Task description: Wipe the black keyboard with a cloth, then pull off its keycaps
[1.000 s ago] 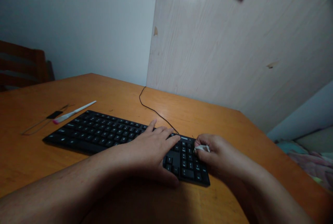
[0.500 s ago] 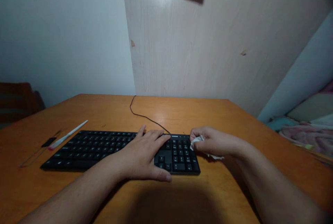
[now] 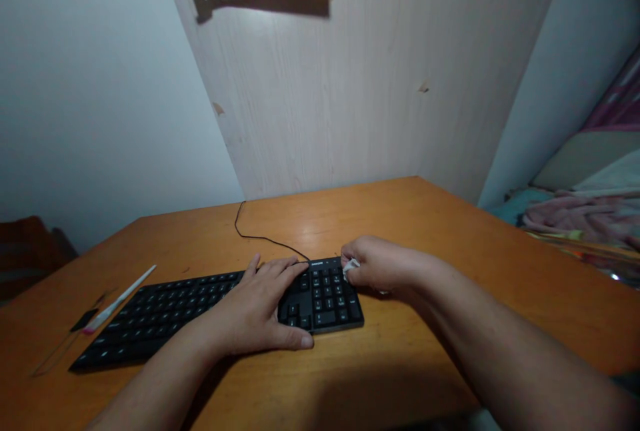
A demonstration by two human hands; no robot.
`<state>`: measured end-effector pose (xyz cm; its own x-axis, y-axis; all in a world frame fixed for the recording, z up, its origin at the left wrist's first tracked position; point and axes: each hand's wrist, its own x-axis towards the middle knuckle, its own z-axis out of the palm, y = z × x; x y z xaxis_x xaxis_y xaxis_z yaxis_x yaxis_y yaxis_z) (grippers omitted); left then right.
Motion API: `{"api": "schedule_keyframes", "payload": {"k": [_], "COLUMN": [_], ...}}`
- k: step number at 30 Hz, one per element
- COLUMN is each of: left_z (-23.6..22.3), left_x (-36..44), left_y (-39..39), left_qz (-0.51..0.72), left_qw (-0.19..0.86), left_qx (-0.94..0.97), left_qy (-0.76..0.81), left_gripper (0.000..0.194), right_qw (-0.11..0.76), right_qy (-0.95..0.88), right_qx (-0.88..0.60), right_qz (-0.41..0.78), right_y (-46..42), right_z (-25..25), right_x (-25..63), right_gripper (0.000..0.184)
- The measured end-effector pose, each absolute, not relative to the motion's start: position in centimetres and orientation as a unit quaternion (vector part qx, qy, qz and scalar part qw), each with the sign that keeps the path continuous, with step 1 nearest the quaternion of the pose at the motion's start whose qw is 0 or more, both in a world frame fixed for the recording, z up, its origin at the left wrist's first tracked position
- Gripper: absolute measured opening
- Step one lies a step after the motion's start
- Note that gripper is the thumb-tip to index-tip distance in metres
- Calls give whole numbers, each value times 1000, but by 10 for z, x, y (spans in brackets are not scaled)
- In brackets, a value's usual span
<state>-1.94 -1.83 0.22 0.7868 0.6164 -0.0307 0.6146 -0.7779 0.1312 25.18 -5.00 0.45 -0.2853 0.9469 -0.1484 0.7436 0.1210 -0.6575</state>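
A black keyboard [image 3: 175, 311] with a number pad lies on the wooden table. Across its middle-right part rests my left hand [image 3: 265, 301], fingers spread over the keys and thumb along the front edge. My right hand [image 3: 375, 264] is closed around a crumpled white tissue [image 3: 351, 268], mostly hidden in the fingers. It presses at the right end of the keyboard, beside the upper keys of the number pad.
A black cable [image 3: 265, 239] runs from the keyboard to the table's back edge. Left of the keyboard lie a white brush-like stick [image 3: 120, 301] with a pink end and a small black piece [image 3: 84, 320] with thin strands. Bedding [image 3: 585, 211] is at the right.
The camera view has turned and tilted. My right hand still holds the tissue at the keyboard's right edge, with less of the tissue showing. My left hand stays on the keys.
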Motion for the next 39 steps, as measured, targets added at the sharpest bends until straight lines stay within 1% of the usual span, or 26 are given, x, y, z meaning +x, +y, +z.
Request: {"api": "schedule_keyframes", "payload": {"k": [2,6,11,15,17,19,21,24,29,32,34,39], "left_z": [3,3,1,0,-1,-1,-1,-2,-3,-3,-3,-5], "left_x": [-19,-18,-20,-20,-19,-18,-18,-19,-20,-18,-17,-16], "left_y": [-19,-18,-17,-17,-17,-17,-16,-16,-17,-16,-15,-13], "left_qz": [2,4,9,21,24,23,21,25,32,32,35,48], "left_qw": [71,73,75,76,76,75,72,68,63,54,50,48], "left_qx": [941,942,942,942,942,941,941,943,946,944,943,944], "left_qy": [329,328,327,325,327,328,329,324,318,324,326,323], "left_gripper": [105,105,104,104,105,106,107,106,105,105,105,105], "right_qw": [154,114,132,81,88,109,109,88,118,107,94,66], "right_qy": [-742,-748,-756,-755,-753,-756,-762,-762,-745,-729,-725,-741], "right_qx": [-571,-548,-579,-566,-571,-582,-579,-567,-585,-565,-553,-553], "right_qz": [315,358,276,322,314,280,268,301,299,373,399,374], "right_y": [-50,-53,-53,-52,-52,-51,-51,-52,-52,-54,-56,-61], "right_z": [5,5,9,8,8,8,8,8,8,9,9,9], "right_x": [252,252,250,250,251,251,250,251,257,259,259,255], "right_gripper": [12,13,13,15,15,13,13,17,12,17,17,16]}}
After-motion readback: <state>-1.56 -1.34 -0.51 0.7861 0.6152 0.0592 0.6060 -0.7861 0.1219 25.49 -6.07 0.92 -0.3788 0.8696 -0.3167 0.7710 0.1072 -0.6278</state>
